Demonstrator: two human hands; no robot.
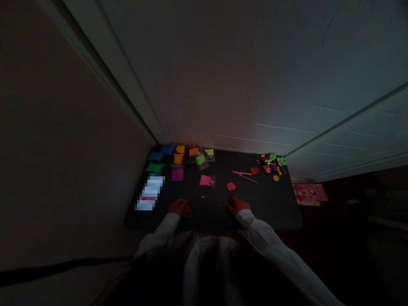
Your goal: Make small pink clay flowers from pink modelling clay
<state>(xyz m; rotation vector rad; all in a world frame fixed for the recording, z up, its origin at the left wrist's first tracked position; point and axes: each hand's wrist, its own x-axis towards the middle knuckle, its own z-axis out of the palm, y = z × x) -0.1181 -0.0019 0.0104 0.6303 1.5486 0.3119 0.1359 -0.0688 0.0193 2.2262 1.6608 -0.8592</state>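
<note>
My left hand (pixel 180 207) rests on the dark table, fingers loosely stretched, holding nothing. On the other side, my right hand (pixel 236 205) lies on the tabletop with thumb and fingers apart, and nothing shows in it. Just beyond its fingertips is a pink flower shape (pixel 231 186), not touched. A small pink piece (pixel 203 196) lies between the hands, in front of an opened clear packet of pink clay (pixel 205 181). Pink modelling tools (pixel 242 173) lie farther right, beside a red lump (pixel 254 170).
Several coloured clay packets, including a purple one (pixel 177 174) and a green one (pixel 154 167), line the back left. A lit phone-like screen (pixel 149 193), blurred, lies left. Small colourful clay figures (pixel 274 168) cluster back right. A white wall (pixel 197 106) borders the dark table (pixel 270 212).
</note>
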